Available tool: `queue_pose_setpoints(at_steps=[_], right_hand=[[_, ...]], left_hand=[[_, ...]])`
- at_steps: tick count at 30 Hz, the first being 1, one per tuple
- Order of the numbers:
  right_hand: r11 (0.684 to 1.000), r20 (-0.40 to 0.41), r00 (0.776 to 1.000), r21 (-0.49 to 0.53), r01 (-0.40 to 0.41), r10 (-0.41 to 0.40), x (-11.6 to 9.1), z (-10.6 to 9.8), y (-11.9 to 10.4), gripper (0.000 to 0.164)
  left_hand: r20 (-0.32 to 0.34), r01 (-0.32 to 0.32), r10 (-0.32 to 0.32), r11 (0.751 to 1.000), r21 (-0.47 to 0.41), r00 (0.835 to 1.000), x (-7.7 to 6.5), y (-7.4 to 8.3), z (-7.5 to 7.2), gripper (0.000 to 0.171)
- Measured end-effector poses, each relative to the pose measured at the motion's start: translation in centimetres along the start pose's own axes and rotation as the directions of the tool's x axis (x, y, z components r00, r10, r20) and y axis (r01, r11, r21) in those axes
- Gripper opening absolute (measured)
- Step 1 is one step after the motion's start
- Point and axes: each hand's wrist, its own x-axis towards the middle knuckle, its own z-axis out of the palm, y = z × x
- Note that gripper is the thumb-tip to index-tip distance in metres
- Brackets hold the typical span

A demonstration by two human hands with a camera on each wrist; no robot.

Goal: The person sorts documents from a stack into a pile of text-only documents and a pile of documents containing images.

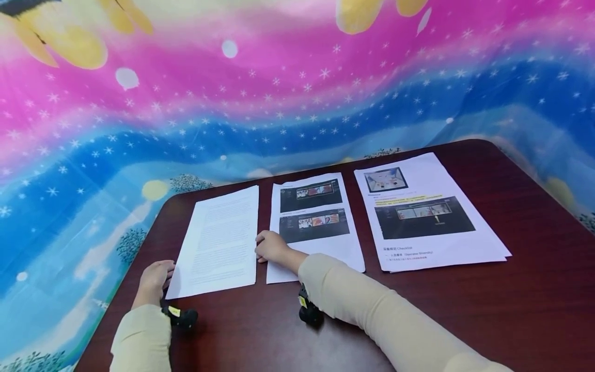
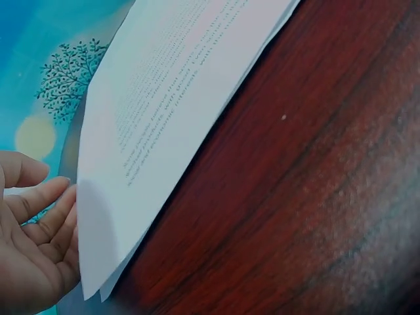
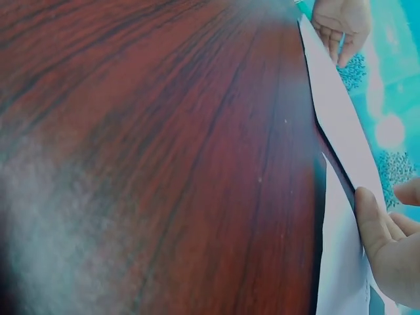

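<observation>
On the left of the table lies a stack of text-printed paper sheets (image 1: 218, 243), its lower corners slightly fanned in the left wrist view. My left hand (image 1: 155, 281) stands at the stack's left edge, fingers relaxed, fingertips against the paper side. My right hand (image 1: 274, 248) is at the opposite edge, above the middle stack (image 1: 321, 253) of printed pages. In the right wrist view, the right thumb (image 3: 371, 220) touches the paper's edge; the other fingers are partly hidden.
A third stack of pages (image 1: 446, 243), with dark pictures and yellow highlighting, lies on the right of the dark red wooden table (image 1: 534, 310). A colourful patterned cloth (image 1: 279, 103) hangs behind the table. Small black cameras (image 1: 309, 307) are worn at both wrists.
</observation>
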Motion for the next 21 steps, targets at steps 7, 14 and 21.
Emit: queue_pose_setpoints(at_steps=[7,14,21], right_hand=[[0.996,0.01,1.0,0.083,-0.019,0.018,0.1,-1.1,-0.3,0.021],[0.996,0.007,1.0,0.087,-0.009,0.009,-0.5,-2.5,-0.5,0.019],[0.994,-0.001,1.0,0.102,0.025,-0.025,-1.6,-4.5,-1.3,0.022]], left_hand=[[-0.024,-0.057,0.058,0.998,0.034,0.998,1.1,-0.1,-0.3,0.053],[0.022,-0.126,0.127,0.991,-0.046,0.992,0.5,1.1,0.6,0.054],[0.077,-0.195,0.207,0.971,-0.137,0.975,-0.6,3.0,2.3,0.057]])
